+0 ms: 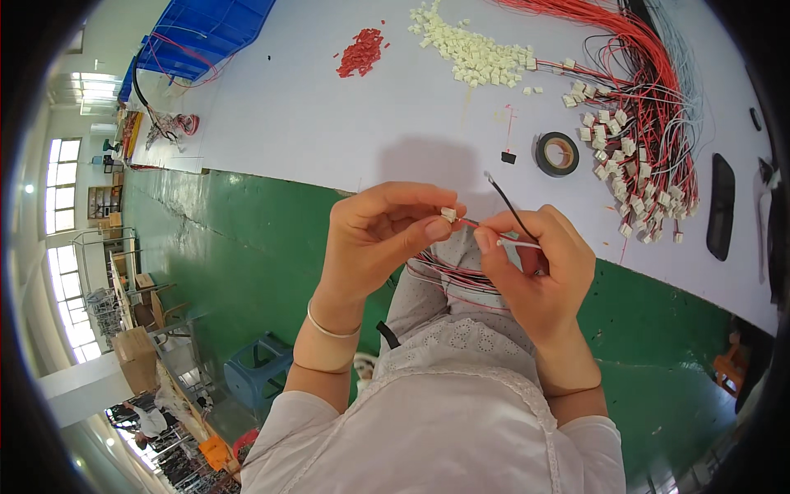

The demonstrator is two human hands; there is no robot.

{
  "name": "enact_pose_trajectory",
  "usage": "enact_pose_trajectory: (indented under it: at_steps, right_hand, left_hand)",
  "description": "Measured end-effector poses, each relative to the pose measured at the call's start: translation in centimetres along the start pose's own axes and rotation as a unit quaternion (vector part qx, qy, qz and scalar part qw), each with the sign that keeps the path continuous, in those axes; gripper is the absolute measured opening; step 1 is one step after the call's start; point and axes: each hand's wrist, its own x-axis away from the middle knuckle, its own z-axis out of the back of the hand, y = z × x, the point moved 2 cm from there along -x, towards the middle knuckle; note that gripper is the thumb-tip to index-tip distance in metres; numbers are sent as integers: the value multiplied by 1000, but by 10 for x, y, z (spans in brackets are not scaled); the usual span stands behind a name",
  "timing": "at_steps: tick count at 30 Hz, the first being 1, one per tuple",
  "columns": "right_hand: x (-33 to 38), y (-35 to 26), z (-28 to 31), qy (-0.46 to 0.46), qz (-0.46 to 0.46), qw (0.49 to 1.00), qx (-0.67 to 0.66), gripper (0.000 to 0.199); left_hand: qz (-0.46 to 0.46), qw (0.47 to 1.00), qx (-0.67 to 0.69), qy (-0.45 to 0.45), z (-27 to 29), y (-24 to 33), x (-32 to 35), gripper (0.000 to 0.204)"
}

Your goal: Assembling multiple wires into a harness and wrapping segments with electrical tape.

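Observation:
Between the thumb and fingers of my left hand (387,226) is a small white plug connector (448,214). My right hand (539,263) pinches the thin wires just beside it, red and dark ones running into the connector. A black wire (508,202) with a bare-looking tip sticks up from my right hand, and a white wire end (518,243) lies across its fingers. Both hands are raised over my lap at the table's near edge. More red and dark wires (461,276) lie across my lap below them.
On the white table (288,123) lie red small parts (362,53), a heap of white connectors (473,53), black tape (557,154) and a large wire bundle (658,107) with connectors at right. A blue bin (206,33) stands far left; a blue stool (259,366) is on the green floor.

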Motion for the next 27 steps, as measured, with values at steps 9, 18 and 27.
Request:
enact_pose_trajectory:
  at_steps: [9, 18, 27]
  right_hand:
    - [-5, 5, -4, -55, 29, 998, 5, 15]
    - [-4, 9, -12, -9, 92, 996, 21, 10]
    - [-2, 9, -12, -89, -50, 995, -23, 15]
  left_hand:
    - [44, 999, 12, 1, 1, -2, 5, 18]
    - [10, 997, -22, 74, -7, -9, 9, 12]
    - [29, 995, 31, 87, 0, -19, 14, 15]
